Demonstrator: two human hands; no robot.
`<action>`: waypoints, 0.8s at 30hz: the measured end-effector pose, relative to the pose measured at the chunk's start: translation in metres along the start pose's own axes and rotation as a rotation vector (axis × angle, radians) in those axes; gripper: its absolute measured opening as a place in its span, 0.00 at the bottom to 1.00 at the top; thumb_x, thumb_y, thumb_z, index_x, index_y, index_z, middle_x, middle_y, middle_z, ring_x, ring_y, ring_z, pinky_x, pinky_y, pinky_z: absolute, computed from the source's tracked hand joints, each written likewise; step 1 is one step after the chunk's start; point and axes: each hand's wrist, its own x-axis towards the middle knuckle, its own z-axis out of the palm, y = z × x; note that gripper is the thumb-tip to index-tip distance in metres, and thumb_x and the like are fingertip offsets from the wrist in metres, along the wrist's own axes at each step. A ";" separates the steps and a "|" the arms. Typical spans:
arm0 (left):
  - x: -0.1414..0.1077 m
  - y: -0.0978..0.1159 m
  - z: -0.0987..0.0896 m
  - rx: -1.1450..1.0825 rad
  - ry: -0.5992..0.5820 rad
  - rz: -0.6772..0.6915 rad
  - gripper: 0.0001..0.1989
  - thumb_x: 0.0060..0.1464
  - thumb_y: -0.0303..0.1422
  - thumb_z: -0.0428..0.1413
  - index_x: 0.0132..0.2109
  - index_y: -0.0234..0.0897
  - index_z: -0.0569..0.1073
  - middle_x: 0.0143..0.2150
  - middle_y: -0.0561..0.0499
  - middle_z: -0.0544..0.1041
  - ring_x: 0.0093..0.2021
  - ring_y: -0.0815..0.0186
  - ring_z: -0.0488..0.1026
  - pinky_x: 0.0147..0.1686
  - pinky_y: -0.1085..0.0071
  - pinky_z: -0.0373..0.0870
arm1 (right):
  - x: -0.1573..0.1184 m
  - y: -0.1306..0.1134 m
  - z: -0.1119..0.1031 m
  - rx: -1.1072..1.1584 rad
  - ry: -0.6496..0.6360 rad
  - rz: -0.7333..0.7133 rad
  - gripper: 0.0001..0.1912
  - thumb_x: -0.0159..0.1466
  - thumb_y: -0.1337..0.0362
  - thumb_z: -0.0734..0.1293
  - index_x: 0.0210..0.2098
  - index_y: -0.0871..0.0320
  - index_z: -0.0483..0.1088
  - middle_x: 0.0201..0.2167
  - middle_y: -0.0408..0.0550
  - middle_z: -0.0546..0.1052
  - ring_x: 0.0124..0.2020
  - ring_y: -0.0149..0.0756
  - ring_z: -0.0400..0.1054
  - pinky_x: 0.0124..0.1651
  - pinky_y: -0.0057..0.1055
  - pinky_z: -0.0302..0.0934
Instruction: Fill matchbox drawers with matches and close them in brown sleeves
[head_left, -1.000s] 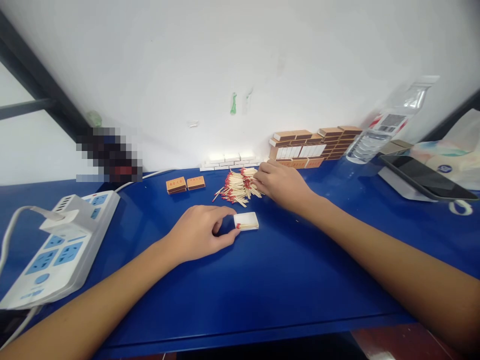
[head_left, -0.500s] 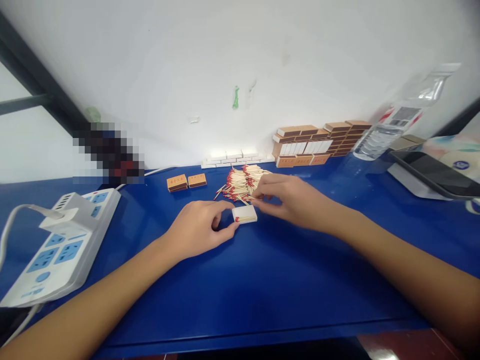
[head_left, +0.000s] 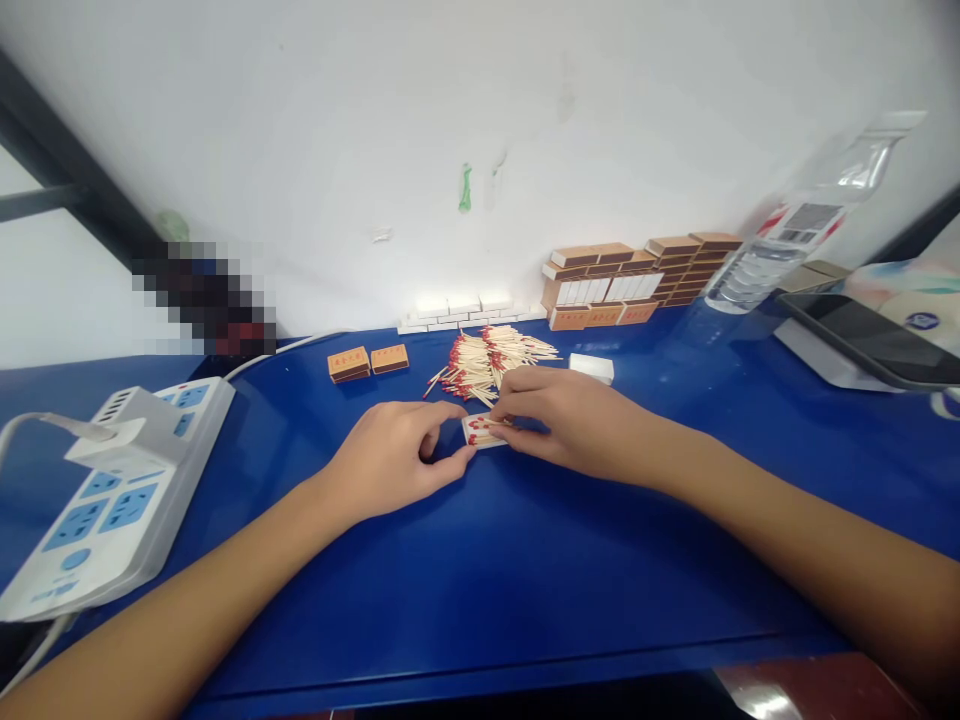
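Observation:
A small white matchbox tray [head_left: 492,445] lies on the blue table with several red-tipped matches in it. My left hand [head_left: 394,455] grips its left end between thumb and fingers. Over the tray's right part, my right hand [head_left: 566,415] is closed in a pinch on matches [head_left: 487,422], whose red heads point left; the fingers hide some of them. Just behind is a heap of loose matches [head_left: 476,362]. Another white box or tray [head_left: 591,368] sits beyond my right hand, partly covered by it.
Two orange matchboxes [head_left: 349,362] lie behind my left hand. White trays [head_left: 469,316] and stacked matchboxes [head_left: 600,290] line the wall. A water bottle [head_left: 780,245] and a phone [head_left: 870,340] are at right. A power strip [head_left: 150,510] with a plugged-in adapter occupies the left.
My right hand has moved from the heap's edge to over the tray, bringing matches with it. More red heads show in the tray. My left hand keeps its grip.

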 end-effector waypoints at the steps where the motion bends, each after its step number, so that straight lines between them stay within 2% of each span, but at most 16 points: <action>1: 0.000 0.000 0.000 -0.001 0.011 0.010 0.14 0.62 0.42 0.62 0.51 0.39 0.81 0.25 0.59 0.70 0.23 0.71 0.65 0.26 0.72 0.59 | 0.000 0.000 0.000 0.001 0.002 -0.001 0.12 0.74 0.64 0.66 0.37 0.59 0.79 0.34 0.48 0.74 0.36 0.36 0.69 0.38 0.33 0.58; 4: -0.001 0.000 0.000 -0.011 0.072 0.057 0.16 0.63 0.40 0.62 0.54 0.39 0.79 0.30 0.57 0.73 0.26 0.71 0.67 0.28 0.71 0.63 | 0.000 0.000 0.001 0.000 0.011 -0.014 0.11 0.74 0.64 0.66 0.37 0.60 0.78 0.34 0.48 0.73 0.35 0.35 0.68 0.38 0.32 0.57; 7: -0.001 0.001 0.001 -0.026 0.120 0.117 0.13 0.65 0.38 0.61 0.53 0.38 0.79 0.33 0.55 0.73 0.29 0.70 0.68 0.31 0.71 0.65 | 0.000 -0.001 0.003 -0.006 0.025 -0.034 0.11 0.74 0.64 0.67 0.37 0.60 0.78 0.34 0.47 0.73 0.34 0.34 0.67 0.37 0.32 0.56; 10: -0.001 0.001 0.001 -0.029 0.118 0.127 0.11 0.65 0.37 0.60 0.52 0.38 0.79 0.33 0.55 0.72 0.29 0.70 0.68 0.31 0.70 0.65 | 0.000 -0.002 0.003 -0.020 0.043 -0.048 0.12 0.74 0.63 0.67 0.36 0.60 0.78 0.33 0.47 0.73 0.33 0.33 0.66 0.37 0.31 0.56; 13: -0.001 0.001 0.001 -0.012 0.118 0.104 0.14 0.65 0.38 0.61 0.54 0.38 0.78 0.34 0.54 0.73 0.30 0.70 0.68 0.31 0.70 0.67 | 0.000 -0.004 0.003 -0.048 0.036 -0.032 0.13 0.75 0.62 0.66 0.36 0.60 0.78 0.33 0.47 0.74 0.34 0.34 0.67 0.37 0.32 0.55; 17: 0.000 0.001 -0.001 0.048 0.044 0.056 0.18 0.64 0.43 0.62 0.56 0.39 0.78 0.39 0.52 0.75 0.32 0.67 0.71 0.33 0.68 0.69 | -0.001 -0.005 0.001 -0.051 0.011 -0.016 0.13 0.74 0.61 0.67 0.37 0.59 0.79 0.34 0.48 0.74 0.34 0.34 0.68 0.37 0.33 0.56; 20: 0.001 0.001 -0.001 0.063 -0.019 0.041 0.18 0.64 0.43 0.61 0.56 0.40 0.78 0.41 0.51 0.75 0.34 0.66 0.72 0.33 0.67 0.70 | -0.001 -0.004 -0.002 -0.030 -0.016 0.016 0.11 0.74 0.61 0.67 0.40 0.59 0.80 0.36 0.49 0.75 0.36 0.36 0.70 0.39 0.33 0.58; 24: 0.001 0.002 -0.002 0.065 -0.039 0.022 0.18 0.65 0.43 0.60 0.58 0.41 0.78 0.41 0.51 0.75 0.35 0.65 0.73 0.33 0.67 0.71 | 0.000 -0.003 -0.006 -0.003 -0.050 0.052 0.10 0.73 0.65 0.67 0.42 0.60 0.81 0.38 0.50 0.76 0.38 0.38 0.72 0.41 0.34 0.60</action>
